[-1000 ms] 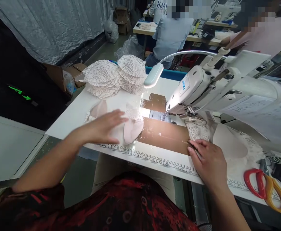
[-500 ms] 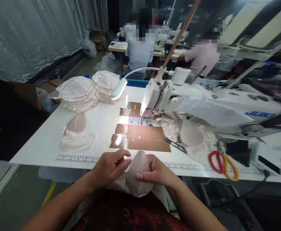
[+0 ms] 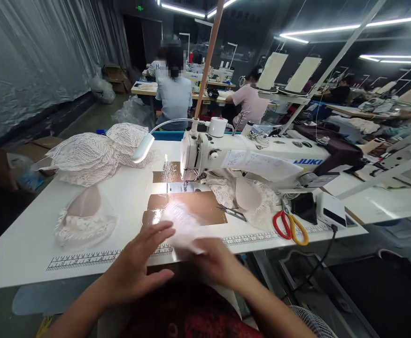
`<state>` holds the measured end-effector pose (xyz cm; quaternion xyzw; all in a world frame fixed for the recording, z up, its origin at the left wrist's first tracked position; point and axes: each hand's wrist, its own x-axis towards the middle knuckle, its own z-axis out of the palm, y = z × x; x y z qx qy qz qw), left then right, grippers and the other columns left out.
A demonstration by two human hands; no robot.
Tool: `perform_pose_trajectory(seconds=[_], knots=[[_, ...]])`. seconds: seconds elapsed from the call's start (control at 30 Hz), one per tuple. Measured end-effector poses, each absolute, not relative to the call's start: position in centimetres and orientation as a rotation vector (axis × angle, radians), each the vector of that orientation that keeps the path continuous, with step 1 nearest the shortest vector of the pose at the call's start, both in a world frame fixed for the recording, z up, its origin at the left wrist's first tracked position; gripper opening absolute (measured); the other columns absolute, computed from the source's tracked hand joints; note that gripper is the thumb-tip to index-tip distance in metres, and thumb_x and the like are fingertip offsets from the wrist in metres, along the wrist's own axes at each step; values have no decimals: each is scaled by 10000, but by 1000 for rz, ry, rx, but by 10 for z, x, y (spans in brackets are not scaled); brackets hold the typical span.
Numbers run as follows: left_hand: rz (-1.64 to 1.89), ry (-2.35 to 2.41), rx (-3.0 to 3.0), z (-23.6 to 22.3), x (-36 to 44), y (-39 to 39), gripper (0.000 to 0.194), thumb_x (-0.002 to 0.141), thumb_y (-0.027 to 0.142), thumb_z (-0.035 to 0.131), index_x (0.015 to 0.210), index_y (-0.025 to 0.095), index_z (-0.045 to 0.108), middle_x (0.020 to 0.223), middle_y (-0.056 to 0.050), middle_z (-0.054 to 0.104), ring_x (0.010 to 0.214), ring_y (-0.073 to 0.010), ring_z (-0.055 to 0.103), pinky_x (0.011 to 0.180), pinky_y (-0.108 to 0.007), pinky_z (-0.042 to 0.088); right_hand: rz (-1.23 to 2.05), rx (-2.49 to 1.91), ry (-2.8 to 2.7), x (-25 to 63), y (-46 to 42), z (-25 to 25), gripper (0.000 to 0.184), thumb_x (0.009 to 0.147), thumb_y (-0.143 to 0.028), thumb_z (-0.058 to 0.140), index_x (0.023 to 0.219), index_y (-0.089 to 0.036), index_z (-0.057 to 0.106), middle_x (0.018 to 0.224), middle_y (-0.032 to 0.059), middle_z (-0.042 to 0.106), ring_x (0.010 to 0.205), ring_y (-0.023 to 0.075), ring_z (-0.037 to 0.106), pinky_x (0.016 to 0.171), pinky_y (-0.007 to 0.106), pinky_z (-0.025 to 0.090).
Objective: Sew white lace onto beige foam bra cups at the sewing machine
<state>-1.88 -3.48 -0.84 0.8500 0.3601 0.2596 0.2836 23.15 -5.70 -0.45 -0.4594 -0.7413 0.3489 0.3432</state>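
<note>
My right hand [image 3: 215, 261] is closed on a pale lace bra cup [image 3: 181, 224] and lifts it over the table's front edge; both are smeared by motion. My left hand [image 3: 139, 268] hovers just left of the cup, fingers spread, holding nothing. Ahead lies the brown patch [image 3: 198, 203] in front of the needle of the white sewing machine [image 3: 247, 157]. Its gooseneck lamp [image 3: 143, 148] shines onto the white table [image 3: 22, 244].
A stack of lace cups [image 3: 89, 152] sits at the back left, and a smaller pile [image 3: 83, 219] lies nearer. More cups [image 3: 249, 197] lie under the machine arm, beside thread snips [image 3: 232, 212] and red-and-yellow scissors [image 3: 291, 228]. Other people sit at benches behind.
The cup has come up from my lap to the table edge in my right hand. My left hand has let go of it and spread open. My view has tilted upward.
</note>
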Motion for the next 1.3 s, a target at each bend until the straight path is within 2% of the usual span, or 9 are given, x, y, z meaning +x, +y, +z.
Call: perform_pose_trajectory(seconds=[0.1, 0.3, 0.5, 0.77, 0.9, 1.03, 1.1, 1.2, 1.3], knots=[[479, 861, 2091, 2, -8, -36, 513, 803, 239, 604, 1300, 283, 487, 1208, -49, 618, 1061, -225, 596, 921, -319, 480, 1051, -935, -2035, 194, -52, -15, 48, 791, -184, 555, 778, -209, 593, 773, -10, 651, 692, 138, 598, 639, 239, 464], [539, 999, 1731, -12, -6, -37, 194, 857, 253, 499, 939, 179, 658, 846, -14, 676, 776, -180, 609, 682, -237, 464, 570, -787, -2009, 199, -50, 9, 199, 681, -83, 520, 800, -243, 532, 819, 22, 636, 689, 131, 593, 576, 221, 455], [537, 1359, 1886, -17, -16, -31, 325, 922, 393, 407, 757, 170, 575, 689, -3, 602, 662, -164, 550, 620, -243, 387, 180, -982, -1626, 224, -37, 18, 206, 721, -83, 632, 789, -240, 516, 761, 2, 604, 698, 147, 606, 610, 266, 484], [327, 1391, 2003, -2, -12, -16, 367, 946, 361, 336, 690, 164, 509, 660, -13, 519, 628, -154, 473, 599, -265, 339, 119, -1055, -1592, 233, -12, -3, 207, 708, -94, 662, 806, -236, 546, 797, 4, 614, 749, 166, 609, 679, 311, 486], [341, 696, 1626, 12, -10, -13, 372, 924, 447, 405, 1010, 164, 632, 927, -73, 631, 847, -202, 587, 749, -297, 467, 857, -1102, -1831, 222, -3, -9, 59, 773, -165, 613, 764, -212, 579, 799, 12, 640, 713, 145, 595, 638, 268, 479], [455, 579, 1413, 14, -7, -8, 712, 789, 414, 661, 1418, 256, 367, 1115, -97, 592, 773, -148, 601, 606, -226, 486, 1630, -956, -1746, 217, 2, -17, 102, 797, -303, 638, 787, -202, 647, 696, -6, 631, 672, 153, 574, 601, 261, 481], [586, 723, 1474, 10, -7, -2, 786, 723, 358, 736, 1415, 263, 375, 1051, -70, 582, 700, -106, 551, 529, -182, 438, 1812, -852, -1684, 215, 2, -18, 140, 772, -342, 673, 779, -203, 669, 695, -6, 637, 705, 167, 585, 627, 272, 489], [632, 825, 1545, 1, -7, 10, 843, 634, 300, 800, 1385, 241, 422, 1140, -80, 556, 926, -174, 549, 723, -238, 485, 2069, -719, -1583, 211, 2, -15, 182, 794, -374, 654, 778, -197, 691, 717, -3, 650, 712, 161, 590, 664, 280, 501], [411, 679, 1370, -7, -10, 17, 607, 717, 286, 721, 1280, 182, 521, 1096, -84, 595, 961, -210, 566, 791, -284, 484, 2069, -796, -1387, 209, 1, -13, 190, 761, -360, 697, 871, -205, 692, 785, 5, 667, 735, 156, 607, 664, 270, 513]])
